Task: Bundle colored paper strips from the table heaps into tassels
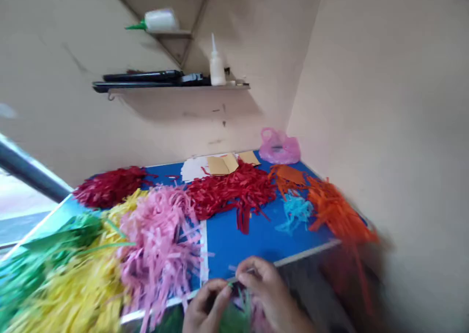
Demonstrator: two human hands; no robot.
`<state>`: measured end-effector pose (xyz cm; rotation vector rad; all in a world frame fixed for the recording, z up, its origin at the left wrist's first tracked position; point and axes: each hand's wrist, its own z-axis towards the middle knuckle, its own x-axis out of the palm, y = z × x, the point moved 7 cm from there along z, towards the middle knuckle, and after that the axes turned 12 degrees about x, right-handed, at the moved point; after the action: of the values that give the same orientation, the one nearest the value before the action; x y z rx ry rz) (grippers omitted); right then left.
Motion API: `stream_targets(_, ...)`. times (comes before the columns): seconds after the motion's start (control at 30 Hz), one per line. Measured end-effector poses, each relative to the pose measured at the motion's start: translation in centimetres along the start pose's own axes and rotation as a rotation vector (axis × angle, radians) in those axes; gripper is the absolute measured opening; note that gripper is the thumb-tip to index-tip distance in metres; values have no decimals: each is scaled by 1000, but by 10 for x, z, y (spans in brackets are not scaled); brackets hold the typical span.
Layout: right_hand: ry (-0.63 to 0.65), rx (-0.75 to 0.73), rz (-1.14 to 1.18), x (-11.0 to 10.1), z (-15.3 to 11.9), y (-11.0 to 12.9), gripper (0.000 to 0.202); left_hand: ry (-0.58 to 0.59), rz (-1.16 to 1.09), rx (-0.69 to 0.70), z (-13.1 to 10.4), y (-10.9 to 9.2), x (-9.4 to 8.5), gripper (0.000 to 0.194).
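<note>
At the table's front edge, my left hand (208, 307) is closed in a pinch, a bit of green paper strip (230, 284) showing at its fingertips. Close beside it on the right, my right hand (266, 291) also pinches with thumb and forefinger; what lies between them is too small and blurred to name. Green and pink paper strips (246, 304) hang below and between both hands, partly hidden by the fingers. To the left of my hands, a heap of pink paper strips (157, 240) spills over the table edge.
The blue table (238, 247) bears yellow strips (84, 289), green strips (54, 255), red strips (227, 189), orange strips (330, 206) and light-blue strips (295, 210). A pink plastic bag (279, 150) sits in the corner. Above hangs a shelf (176, 90) with a glue bottle (217, 72).
</note>
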<state>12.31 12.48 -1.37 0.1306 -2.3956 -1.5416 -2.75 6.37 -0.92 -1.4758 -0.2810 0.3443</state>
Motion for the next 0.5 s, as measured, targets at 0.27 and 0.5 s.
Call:
stream_targets(0.27,14,-135,61,14,1,-23,32,-19,78,149,-3,-1,-4,32)
stream_targets(0.5,-14,-282,-59,17,-9,-10,20,1,164,291,-4,-13,-4,31)
